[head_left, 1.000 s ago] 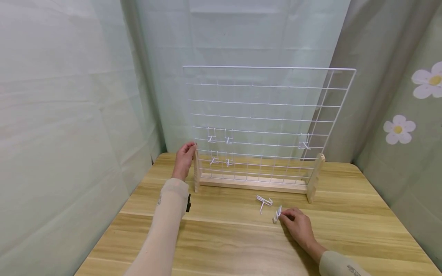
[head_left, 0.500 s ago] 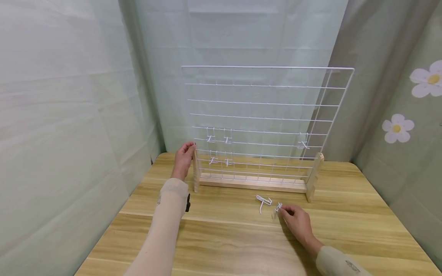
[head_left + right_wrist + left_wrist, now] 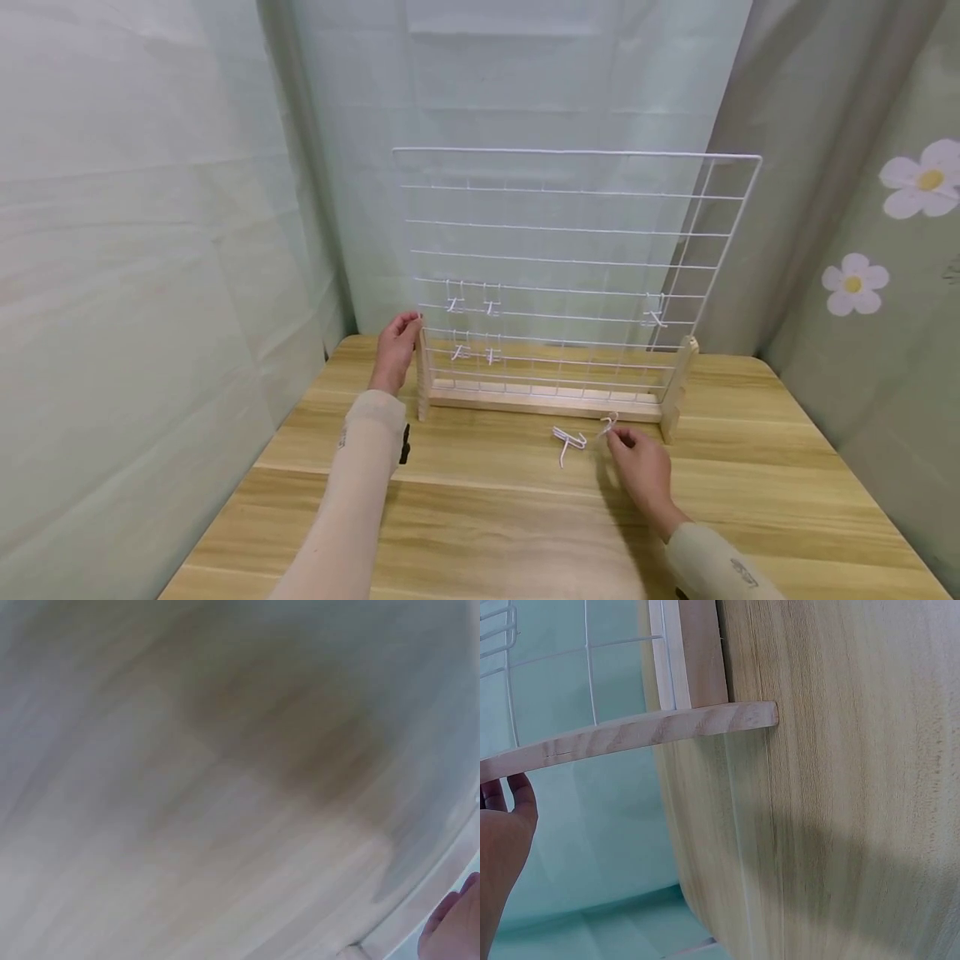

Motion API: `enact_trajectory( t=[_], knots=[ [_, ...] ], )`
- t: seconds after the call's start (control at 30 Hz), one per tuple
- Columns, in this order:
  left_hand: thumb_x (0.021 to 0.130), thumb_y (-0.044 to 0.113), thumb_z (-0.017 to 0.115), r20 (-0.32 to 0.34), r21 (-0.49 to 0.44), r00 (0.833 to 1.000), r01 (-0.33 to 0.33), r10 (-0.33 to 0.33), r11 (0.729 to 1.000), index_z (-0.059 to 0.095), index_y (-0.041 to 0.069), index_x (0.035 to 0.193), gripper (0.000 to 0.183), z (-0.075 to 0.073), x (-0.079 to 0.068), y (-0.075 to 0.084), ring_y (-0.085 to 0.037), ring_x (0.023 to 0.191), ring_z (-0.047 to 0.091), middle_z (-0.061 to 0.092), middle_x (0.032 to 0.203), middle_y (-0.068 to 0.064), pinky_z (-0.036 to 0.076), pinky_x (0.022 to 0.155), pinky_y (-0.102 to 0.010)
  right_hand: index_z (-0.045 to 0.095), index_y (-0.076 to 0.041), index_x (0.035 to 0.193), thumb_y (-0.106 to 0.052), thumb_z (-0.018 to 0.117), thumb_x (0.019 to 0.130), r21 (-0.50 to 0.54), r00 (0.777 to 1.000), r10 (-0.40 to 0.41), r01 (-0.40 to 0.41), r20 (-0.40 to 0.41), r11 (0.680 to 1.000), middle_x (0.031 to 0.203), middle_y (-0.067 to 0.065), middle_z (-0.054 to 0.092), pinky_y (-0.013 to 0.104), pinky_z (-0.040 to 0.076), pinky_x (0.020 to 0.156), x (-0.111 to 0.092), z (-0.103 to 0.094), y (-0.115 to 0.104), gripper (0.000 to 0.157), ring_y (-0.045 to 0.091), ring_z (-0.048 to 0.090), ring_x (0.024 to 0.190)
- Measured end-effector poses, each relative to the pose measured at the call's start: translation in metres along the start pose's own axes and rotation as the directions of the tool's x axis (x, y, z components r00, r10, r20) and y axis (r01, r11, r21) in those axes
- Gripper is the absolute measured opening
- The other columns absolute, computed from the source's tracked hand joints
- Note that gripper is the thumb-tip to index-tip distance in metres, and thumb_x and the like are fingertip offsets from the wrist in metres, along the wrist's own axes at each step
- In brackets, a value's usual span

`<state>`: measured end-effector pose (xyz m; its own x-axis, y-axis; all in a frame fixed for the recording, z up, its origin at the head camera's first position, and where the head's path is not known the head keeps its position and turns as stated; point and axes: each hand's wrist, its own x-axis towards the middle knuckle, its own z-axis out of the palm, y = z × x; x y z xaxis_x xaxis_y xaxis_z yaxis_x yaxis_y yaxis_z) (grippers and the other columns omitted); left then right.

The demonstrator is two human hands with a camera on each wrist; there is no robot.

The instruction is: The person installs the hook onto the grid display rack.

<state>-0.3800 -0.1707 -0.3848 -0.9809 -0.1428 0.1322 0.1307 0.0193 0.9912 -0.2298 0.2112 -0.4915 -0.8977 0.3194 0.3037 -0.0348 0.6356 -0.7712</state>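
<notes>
A white wire grid rack (image 3: 577,152) stands upright in a wooden stand (image 3: 540,404) at the back of the table. My left hand (image 3: 393,350) grips the top of the stand's left side post (image 3: 660,729), at the grid's left edge. In front of the base, my right hand (image 3: 643,473) pinches a small white wire hook (image 3: 609,423), lifted above the table. Left of it a second wire hook (image 3: 567,442) lies loose on the wood. Several like hooks hang from the grid, such as one at lower left (image 3: 492,353) and one at right (image 3: 655,313). The right wrist view is blurred.
The light wooden table (image 3: 487,525) has rounded back corners. Pale green curtains (image 3: 150,250) surround it on the left, back and right. The stand's right side post (image 3: 678,387) rises behind the right hand.
My right hand has lifted the hook off the table and carried it forward towards the stand, turning it. The left hand has stayed at the post. The view has shifted slightly.
</notes>
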Motion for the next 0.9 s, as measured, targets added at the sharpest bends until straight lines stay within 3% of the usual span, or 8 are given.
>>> enact_trajectory(
  t=[0.13, 0.3, 0.47, 0.7, 0.9],
  knots=[
    [0.104, 0.029, 0.052, 0.000, 0.002, 1.000, 0.006, -0.006, 1.000, 0.052, -0.001, 0.134, 0.042, -0.002, -0.001, -0.002, -0.022, 0.114, 0.048, 0.053, 0.130, -0.010, 0.040, 0.104, -0.039, 0.076, -0.007, 0.090, -0.019, 0.066, 0.089, -0.050, 0.989, 0.015, -0.022, -0.145, 0.999, 0.084, 0.009, 0.073, 0.044, 0.048, 0.067, -0.002, 0.006, -0.006, 0.016, 0.028, 0.067, 0.075],
    [0.104, 0.030, 0.052, -0.003, 0.016, 0.999, 0.033, -0.033, 0.999, 0.053, 0.003, 0.133, 0.039, -0.004, -0.003, -0.005, -0.021, 0.114, 0.048, 0.053, 0.130, -0.008, 0.040, 0.103, -0.038, 0.076, -0.007, 0.087, -0.018, 0.064, 0.086, -0.053, 0.956, 0.075, -0.094, -0.285, 0.994, 0.083, 0.011, 0.073, 0.050, 0.047, 0.065, -0.002, 0.011, -0.019, 0.017, 0.034, 0.068, 0.075],
    [0.104, 0.031, 0.051, 0.000, 0.025, 0.999, 0.038, -0.038, 0.999, 0.054, 0.005, 0.132, 0.038, -0.003, -0.004, -0.007, -0.022, 0.117, 0.048, 0.052, 0.132, -0.011, 0.040, 0.105, -0.040, 0.074, -0.002, 0.084, -0.014, 0.063, 0.084, -0.012, 0.922, 0.053, -0.062, -0.383, 0.998, 0.082, 0.014, 0.072, 0.051, 0.045, 0.067, 0.014, 0.004, -0.039, 0.016, 0.034, 0.066, 0.076],
    [0.104, 0.031, 0.051, 0.004, 0.008, 0.999, 0.035, -0.035, 0.999, 0.053, 0.005, 0.134, 0.039, -0.002, -0.004, -0.003, -0.022, 0.116, 0.047, 0.052, 0.133, -0.013, 0.039, 0.105, -0.039, 0.073, -0.002, 0.083, -0.014, 0.062, 0.083, -0.029, 0.898, 0.001, -0.016, -0.439, 0.999, 0.078, 0.014, 0.071, 0.047, 0.044, 0.064, 0.037, -0.008, -0.068, 0.017, 0.033, 0.065, 0.070],
    [0.105, 0.023, 0.051, 0.022, -0.027, 0.998, 0.055, -0.054, 0.998, 0.051, -0.001, 0.136, 0.039, 0.000, -0.009, 0.016, -0.025, 0.118, 0.046, 0.051, 0.134, -0.015, 0.038, 0.107, -0.041, 0.074, -0.004, 0.085, -0.020, 0.061, 0.085, -0.031, 0.905, 0.015, -0.031, -0.425, 0.999, 0.085, 0.014, 0.073, 0.047, 0.046, 0.064, 0.047, -0.014, -0.087, 0.021, 0.034, 0.068, 0.076]
  ],
)
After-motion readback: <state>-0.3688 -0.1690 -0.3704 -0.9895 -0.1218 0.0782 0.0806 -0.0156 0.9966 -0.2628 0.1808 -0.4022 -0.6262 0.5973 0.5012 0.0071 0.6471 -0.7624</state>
